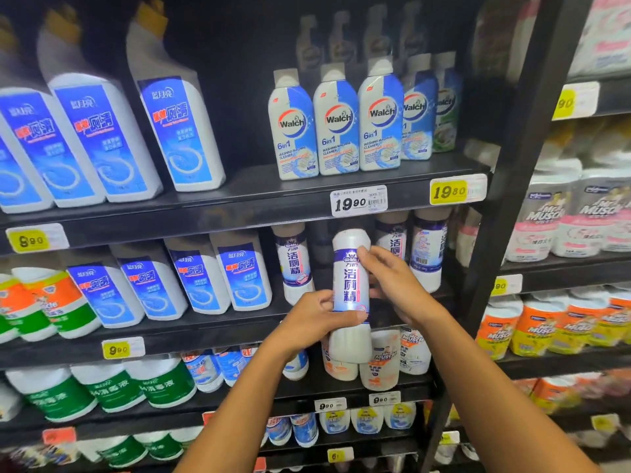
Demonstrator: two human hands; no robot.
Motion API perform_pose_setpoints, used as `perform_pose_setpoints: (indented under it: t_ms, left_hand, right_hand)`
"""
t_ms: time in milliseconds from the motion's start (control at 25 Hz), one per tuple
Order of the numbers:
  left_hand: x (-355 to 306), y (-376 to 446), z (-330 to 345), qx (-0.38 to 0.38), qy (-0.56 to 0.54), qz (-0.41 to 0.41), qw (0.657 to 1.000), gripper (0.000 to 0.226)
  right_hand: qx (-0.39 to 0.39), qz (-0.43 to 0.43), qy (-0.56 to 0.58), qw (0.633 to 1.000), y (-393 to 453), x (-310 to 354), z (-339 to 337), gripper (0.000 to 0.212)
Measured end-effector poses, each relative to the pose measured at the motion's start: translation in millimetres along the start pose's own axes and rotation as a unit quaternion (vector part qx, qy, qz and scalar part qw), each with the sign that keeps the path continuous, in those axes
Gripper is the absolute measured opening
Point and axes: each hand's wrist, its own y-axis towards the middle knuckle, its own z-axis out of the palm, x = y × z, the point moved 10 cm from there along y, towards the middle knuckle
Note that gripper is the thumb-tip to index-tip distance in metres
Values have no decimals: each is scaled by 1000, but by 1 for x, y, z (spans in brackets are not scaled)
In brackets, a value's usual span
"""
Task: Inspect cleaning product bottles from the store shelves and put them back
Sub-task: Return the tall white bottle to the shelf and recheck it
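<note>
Head view. Item: white cylindrical bottle (351,295), held upright in front of the second shelf (239,322), level with the gap between two like bottles.

Grip: left hand (316,319) wraps the lower half, thumb across the front below the label; right hand (392,281) curls round the upper half from the right, fingertips (365,252) on the purple band. Both hands are clamped on the bottle.

Risks, as judged:
- Slip: the body looks smooth and glossy, and the base hangs unsupported over the lower shelf stock (379,363). Loosening one hand while turning it could drop it there.
- Knock: a matching bottle (293,268) stands just to the left and two more (426,250) just beside the right hand. A careless return could topple these.
- Snag: the shelf lip above, with its price tag (358,201), sits close over the cap. A tilted return might catch it.

Appearance: white rounded cap and base, purple band with crest logo, blue-to-white label, large vertical purple characters. Seal condition cannot be told.
</note>
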Motion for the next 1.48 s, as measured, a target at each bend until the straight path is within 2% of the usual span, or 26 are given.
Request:
perform_pose_setpoints:
  t_ms: [160,280,400,600,720,800,880,960,1000,1040,1080,1160,1200,1240,1320,1400,1480]
  left_hand:
    - [-5,-24,7,-8,-31,3,999,38]
    - [1,-41,11,-21,-100,12,995,48]
    - [13,-54,14,3,-157,9,987,53]
    - [18,-66,12,20,-175,27,984,48]
    - [10,-72,5,-19,-176,55,983,43]
    - [2,-79,0,-78,-119,75,987,42]
    - [-7,-88,-5,-172,30,76,982,45]
    - [-21,-97,-4,-244,189,78,948,58]
    - [-25,-97,-1,-251,223,85,938,63]
    - [-23,-95,4,-232,219,80,944,65]
    - [-17,-89,9,-183,174,70,965,63]
    - [0,-82,31,-16,19,19,1000,51]
    - [5,-84,44,59,-48,-2,997,47]
    - [6,-86,51,96,-86,-7,992,45]
    - [7,-85,49,60,-81,16,995,46]
    - [3,-84,40,-37,-26,38,998,49]
    - [-2,-89,26,-136,73,42,987,55]
  right_hand:
    - [3,0,41,999,-9,2,12,36]
    - [-16,1,53,998,-17,-1,19,29]
    - [-37,0,59,998,-24,-3,25,25]
    - [-36,6,49,998,-33,-6,35,26]
    - [-27,9,78,997,-36,-8,40,30]
    - [-41,14,101,994,-39,-13,38,31]
    - [-59,18,123,991,-44,-18,35,34]
    - [-72,25,156,985,-47,-23,32,43]
    - [-74,35,186,979,-48,-25,31,48]
    - [-67,44,227,971,-48,-26,32,53]
    - [-57,46,269,960,-49,-26,33,56]
    - [-34,26,329,943,-50,-18,31,58]
    - [-24,12,348,937,-51,-14,30,60]
    - [-15,2,360,933,-52,-10,29,61]
    - [-21,-2,342,940,-54,-5,27,60]
    - [-68,2,276,959,-55,-6,17,55]
    - [-116,-4,217,969,-57,-3,8,45]
